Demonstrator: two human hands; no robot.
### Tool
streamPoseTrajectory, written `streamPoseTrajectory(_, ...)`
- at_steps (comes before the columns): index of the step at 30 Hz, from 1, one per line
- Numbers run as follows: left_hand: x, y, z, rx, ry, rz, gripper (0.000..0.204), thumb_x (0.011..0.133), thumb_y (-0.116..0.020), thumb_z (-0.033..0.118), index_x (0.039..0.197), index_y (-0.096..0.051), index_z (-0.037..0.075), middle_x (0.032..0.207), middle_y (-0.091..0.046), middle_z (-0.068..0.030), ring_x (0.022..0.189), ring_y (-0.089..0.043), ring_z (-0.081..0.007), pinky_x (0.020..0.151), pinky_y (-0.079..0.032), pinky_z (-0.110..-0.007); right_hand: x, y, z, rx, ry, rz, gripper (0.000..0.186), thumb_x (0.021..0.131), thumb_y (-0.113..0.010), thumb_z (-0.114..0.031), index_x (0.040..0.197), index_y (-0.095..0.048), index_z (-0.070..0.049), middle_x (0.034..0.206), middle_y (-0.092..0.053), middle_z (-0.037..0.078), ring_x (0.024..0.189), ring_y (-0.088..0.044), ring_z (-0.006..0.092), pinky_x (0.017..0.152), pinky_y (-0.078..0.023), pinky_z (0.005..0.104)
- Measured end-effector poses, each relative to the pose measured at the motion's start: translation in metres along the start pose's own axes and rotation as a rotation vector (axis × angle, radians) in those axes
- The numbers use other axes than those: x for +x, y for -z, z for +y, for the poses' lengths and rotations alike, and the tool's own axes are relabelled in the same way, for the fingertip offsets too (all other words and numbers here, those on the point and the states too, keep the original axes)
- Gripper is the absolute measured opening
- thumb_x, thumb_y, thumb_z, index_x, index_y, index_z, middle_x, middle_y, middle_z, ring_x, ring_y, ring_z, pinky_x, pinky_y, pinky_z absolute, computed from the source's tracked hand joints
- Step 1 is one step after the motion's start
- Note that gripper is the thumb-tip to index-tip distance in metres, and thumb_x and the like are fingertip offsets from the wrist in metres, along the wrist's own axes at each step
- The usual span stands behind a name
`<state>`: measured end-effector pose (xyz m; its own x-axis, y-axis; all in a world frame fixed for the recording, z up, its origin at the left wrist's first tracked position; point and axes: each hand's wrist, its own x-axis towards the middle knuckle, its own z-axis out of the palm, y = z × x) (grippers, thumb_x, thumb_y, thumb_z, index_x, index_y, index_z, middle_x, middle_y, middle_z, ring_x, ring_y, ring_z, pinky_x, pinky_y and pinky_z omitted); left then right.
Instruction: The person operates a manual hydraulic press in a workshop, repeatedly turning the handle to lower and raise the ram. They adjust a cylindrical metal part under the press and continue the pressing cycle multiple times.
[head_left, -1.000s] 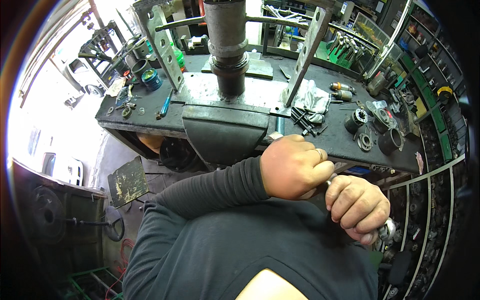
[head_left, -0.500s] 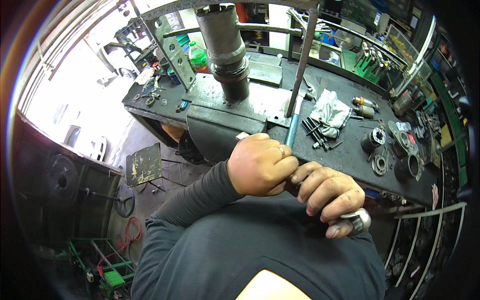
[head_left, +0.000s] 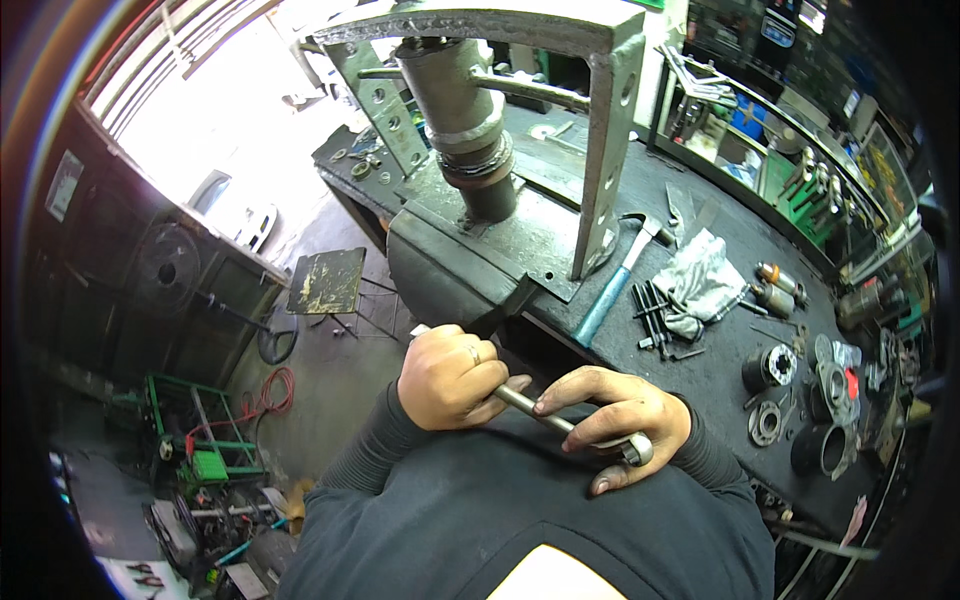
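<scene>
In front of my chest lies a steel wrench (head_left: pixel 535 404), slanted down to the right, with a rounded ring-like head (head_left: pixel 636 450). My left hand (head_left: pixel 450 378) is closed in a fist round its left part. A small pale tip (head_left: pixel 418 331) sticks out above that fist; I cannot make out whether it belongs to the wrench. At the head end my right hand (head_left: pixel 635 410) holds the tool loosely, fingers bent over the shaft and thumb below. Beyond both hands stands a metal press frame (head_left: pixel 603 150) holding an upright grey cylinder (head_left: pixel 455 100).
On the dark workbench (head_left: pixel 690 395) lie a blue-handled hammer (head_left: pixel 605 300), black hex keys (head_left: pixel 650 318), a white rag (head_left: pixel 705 275) and round metal parts (head_left: pixel 770 368). A stool (head_left: pixel 328 282) stands on the floor at left, near a red cable (head_left: pixel 270 390).
My hands have moved apart, baring the wrench shaft between them. The left hand has gone left and down. The whole view has shifted, bringing more of the press frame into sight.
</scene>
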<state>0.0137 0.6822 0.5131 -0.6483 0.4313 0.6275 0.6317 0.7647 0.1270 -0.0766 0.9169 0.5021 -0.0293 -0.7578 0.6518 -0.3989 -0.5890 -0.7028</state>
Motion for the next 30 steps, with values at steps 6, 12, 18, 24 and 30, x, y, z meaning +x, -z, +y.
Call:
streamPoseTrajectory(6,-0.023,0.018,0.008,-0.132,0.142,-0.103,0.032,0.06,-0.079,0.02,0.086,-0.064,0.008,0.069,-0.055,-0.0021,0.057,-0.053,-0.021,0.052,-0.039,-0.034,-0.001,0.009,0.024,0.137,-0.005,-0.03,0.046,0.073,-0.084,-0.022,0.11,-0.066,0.0,0.122,-0.055,0.024,0.108,-0.059,0.0346,0.09,-0.049,0.0395)
streamPoseTrajectory(12,-0.038,0.039,-0.007,-0.062,0.124,-0.134,0.032,0.062,-0.078,0.019,0.089,-0.065,0.008,0.072,-0.056,-0.0016,0.061,-0.056,-0.0185,0.054,-0.041,-0.033,0.024,0.01,0.021,0.221,-0.087,-0.091,0.053,0.075,-0.081,-0.023,0.116,-0.062,0.004,0.12,-0.055,0.025,0.106,-0.059,0.0361,0.089,-0.05,0.0401)
streamPoseTrajectory(18,-0.036,0.053,-0.054,0.17,-0.129,-0.104,0.026,0.06,-0.076,0.019,0.082,-0.065,0.009,0.071,-0.057,0.0006,0.063,-0.057,-0.0156,0.057,-0.042,-0.03,0.079,-0.025,0.004,-0.433,-0.502,-0.154,0.06,0.082,-0.07,-0.022,0.134,-0.045,-0.005,0.105,-0.056,0.018,0.074,-0.063,0.0333,0.064,-0.053,0.0404)
streamPoseTrajectory(24,-0.029,0.08,-0.095,0.252,-0.293,0.126,0.011,0.068,-0.066,0.014,0.079,-0.067,0.01,0.083,-0.064,-0.0001,0.079,-0.062,-0.0153,0.092,-0.043,-0.047,0.125,-0.075,0.018,-1.024,-0.689,-0.039,0.057,0.08,-0.062,-0.012,0.133,-0.046,0.001,0.087,-0.057,0.011,0.067,-0.063,0.0285,0.058,-0.051,0.0379)
streamPoseTrajectory(30,-0.037,0.095,-0.113,-0.014,-0.368,0.412,0.021,0.073,-0.076,0.019,0.089,-0.063,0.019,0.1,-0.063,-0.0028,0.1,-0.061,-0.0219,0.101,-0.032,-0.059,0.133,-0.103,0.008,-1.486,-0.861,0.128,0.039,0.081,-0.059,-0.016,0.118,-0.059,-0.002,0.085,-0.058,0.01,0.063,-0.063,0.0252,0.056,-0.052,0.0365)
